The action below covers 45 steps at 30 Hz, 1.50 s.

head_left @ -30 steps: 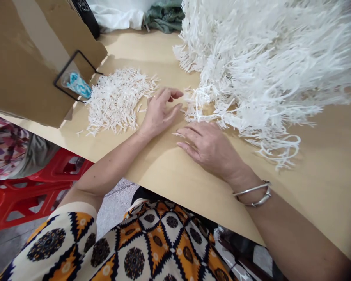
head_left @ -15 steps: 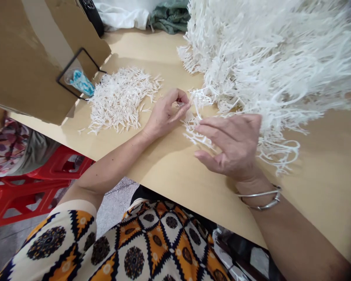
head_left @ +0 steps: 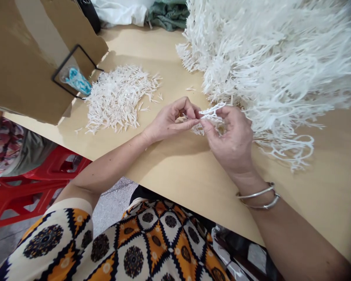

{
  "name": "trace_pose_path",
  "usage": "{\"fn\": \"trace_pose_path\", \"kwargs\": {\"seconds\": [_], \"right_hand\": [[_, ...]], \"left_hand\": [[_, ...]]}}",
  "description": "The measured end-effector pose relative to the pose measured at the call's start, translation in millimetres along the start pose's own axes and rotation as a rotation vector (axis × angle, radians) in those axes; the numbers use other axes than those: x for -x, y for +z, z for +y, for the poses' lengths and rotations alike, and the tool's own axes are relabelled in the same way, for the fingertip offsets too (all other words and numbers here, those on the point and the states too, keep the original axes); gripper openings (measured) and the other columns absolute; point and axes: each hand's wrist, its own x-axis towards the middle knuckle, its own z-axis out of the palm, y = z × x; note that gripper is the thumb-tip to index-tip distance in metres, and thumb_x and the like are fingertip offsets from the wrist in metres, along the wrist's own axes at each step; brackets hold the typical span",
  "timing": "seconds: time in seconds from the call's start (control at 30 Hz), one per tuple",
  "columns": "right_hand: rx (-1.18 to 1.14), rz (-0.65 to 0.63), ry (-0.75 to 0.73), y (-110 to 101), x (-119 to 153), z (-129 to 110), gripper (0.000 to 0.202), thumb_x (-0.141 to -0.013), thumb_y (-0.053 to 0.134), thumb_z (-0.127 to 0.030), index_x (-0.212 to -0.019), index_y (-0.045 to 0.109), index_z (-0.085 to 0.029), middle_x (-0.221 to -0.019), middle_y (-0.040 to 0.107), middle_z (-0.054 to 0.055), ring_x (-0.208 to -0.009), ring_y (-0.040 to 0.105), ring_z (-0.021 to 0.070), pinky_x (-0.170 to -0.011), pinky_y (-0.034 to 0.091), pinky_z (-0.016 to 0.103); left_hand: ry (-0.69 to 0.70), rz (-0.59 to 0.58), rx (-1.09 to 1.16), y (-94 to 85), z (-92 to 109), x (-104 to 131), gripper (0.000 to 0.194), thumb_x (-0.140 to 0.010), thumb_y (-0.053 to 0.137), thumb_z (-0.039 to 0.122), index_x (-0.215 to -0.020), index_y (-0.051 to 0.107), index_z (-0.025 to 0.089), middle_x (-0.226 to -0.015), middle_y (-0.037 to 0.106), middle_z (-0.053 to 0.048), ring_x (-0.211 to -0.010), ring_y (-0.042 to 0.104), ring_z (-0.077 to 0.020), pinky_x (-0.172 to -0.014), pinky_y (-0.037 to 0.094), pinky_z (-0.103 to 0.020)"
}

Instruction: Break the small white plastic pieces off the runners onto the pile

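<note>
A small bundle of white branching plastic pieces [head_left: 212,113] is between my hands above the table. My left hand [head_left: 175,119] pinches its left end with thumb and fingertips. My right hand [head_left: 232,136], with silver bangles at the wrist, is closed on the right part of the same bundle, and the two sets of fingertips nearly meet. To the left lies a heap of short white pieces [head_left: 117,97]. A big tangled mass of white branching strands [head_left: 266,58] fills the upper right, with loose strands [head_left: 295,150] trailing behind my right hand.
On the left a cardboard box [head_left: 23,58] stands beside a black wire frame [head_left: 76,47] with a blue and white cup [head_left: 78,80]. White and green cloths [head_left: 168,15] lie at the back. Red stools [head_left: 23,195] and a person's patterned clothing [head_left: 4,146] show at lower left.
My right hand has moved left and its fingers have closed on the white bundle. My left hand has shifted slightly right and down. A few loose pieces now show on the table behind my hands.
</note>
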Motion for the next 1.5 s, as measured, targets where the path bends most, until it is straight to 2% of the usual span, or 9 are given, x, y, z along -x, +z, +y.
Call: {"fn": "trace_pose_path", "kwargs": {"seconds": [0.23,0.37,0.57,0.73,0.9,1.03,1.17,1.37,1.5], "right_hand": [[0.054,-0.093,-0.034,-0.7,0.1,-11.1,0.016,-0.096,0.065,-0.03,-0.111,0.071,-0.028,-0.112,0.08,0.007,-0.104,0.072,0.0303,-0.103,0.042,0.056],[0.051,-0.157,-0.037,-2.2,-1.2,-13.2,0.017,-0.094,0.061,-0.023,-0.108,0.071,-0.026,-0.108,0.079,0.007,-0.105,0.072,0.0319,-0.105,0.037,0.057],[0.063,-0.196,-0.049,-2.2,-1.6,-16.3,0.018,-0.086,0.057,-0.015,-0.1,0.064,-0.024,-0.116,0.075,0.01,-0.112,0.07,0.0328,-0.105,0.039,0.057],[0.032,-0.172,-0.041,-3.6,-1.3,-20.1,0.013,-0.09,0.056,-0.021,-0.1,0.061,-0.025,-0.117,0.074,0.01,-0.115,0.069,0.034,-0.106,0.04,0.059],[-0.128,-0.167,0.02,-2.5,-5.4,-11.4,0.008,-0.099,0.062,-0.034,-0.094,0.064,-0.028,-0.101,0.076,0.006,-0.101,0.072,0.0278,-0.098,0.05,0.05],[-0.298,-0.185,0.098,-1.3,-7.6,-0.9,0.011,-0.099,0.063,-0.037,-0.094,0.065,-0.027,-0.087,0.07,0.002,-0.079,0.065,0.0213,-0.075,0.05,0.039],[-0.287,-0.286,0.078,-6.2,-9.5,-2.8,0.011,-0.1,0.061,-0.036,-0.094,0.064,-0.028,-0.077,0.062,-0.001,-0.07,0.056,0.0186,-0.071,0.045,0.037],[-0.197,-0.341,0.065,-14.3,-12.9,-13.1,0.015,-0.099,0.059,-0.032,-0.086,0.061,-0.026,-0.07,0.059,-0.002,-0.065,0.055,0.0174,-0.076,0.045,0.038],[-0.132,-0.296,0.075,-9.5,-12.4,-13.1,0.014,-0.096,0.058,-0.024,-0.082,0.055,-0.025,-0.067,0.054,-0.002,-0.067,0.055,0.0184,-0.08,0.045,0.039]], "left_hand": [[-0.155,-0.044,0.074,-1.1,-2.5,-0.4,0.054,-0.089,0.079,0.066,-0.113,0.062,0.021,-0.088,0.068,0.0,-0.076,0.064,-0.0097,-0.07,0.05,-0.025],[-0.135,-0.084,0.039,-3.4,-3.5,-1.6,0.049,-0.09,0.079,0.063,-0.105,0.065,0.018,-0.088,0.065,-0.001,-0.075,0.059,-0.009,-0.07,0.049,-0.025],[0.002,-0.056,-0.094,-3.9,-1.4,-1.6,0.041,-0.09,0.081,0.056,-0.094,0.065,0.018,-0.107,0.065,-0.007,-0.095,0.061,-0.0126,-0.079,0.052,-0.025],[-0.113,-0.097,0.042,0.2,-6.8,-0.6,0.05,-0.086,0.083,0.062,-0.093,0.059,0.019,-0.088,0.06,0.0,-0.073,0.053,-0.008,-0.068,0.046,-0.024],[-0.111,-0.092,-0.046,0.6,-11.5,-0.8,0.052,-0.084,0.084,0.063,-0.088,0.057,0.019,-0.08,0.056,0.003,-0.066,0.047,-0.0065,-0.062,0.041,-0.024],[-0.075,-0.069,-0.091,-2.4,-8.6,-0.8,0.058,-0.078,0.089,0.067,-0.099,0.06,0.02,-0.087,0.059,0.001,-0.071,0.051,-0.0082,-0.064,0.045,-0.024],[-0.05,-0.037,-0.134,-3.3,0.2,-0.3,0.056,-0.091,0.076,0.068,-0.12,0.066,0.022,-0.108,0.064,-0.005,-0.078,0.056,-0.009,-0.072,0.05,-0.025],[-0.063,-0.021,-0.063,0.3,-4.2,-1.7,0.045,-0.094,0.076,0.061,-0.094,0.066,0.018,-0.081,0.063,0.0,-0.069,0.053,-0.0085,-0.063,0.043,-0.024],[-0.003,-0.017,-0.115,2.0,-7.3,-2.1,0.045,-0.097,0.072,0.063,-0.092,0.063,0.019,-0.077,0.061,0.001,-0.066,0.052,-0.0084,-0.061,0.042,-0.024]]}}
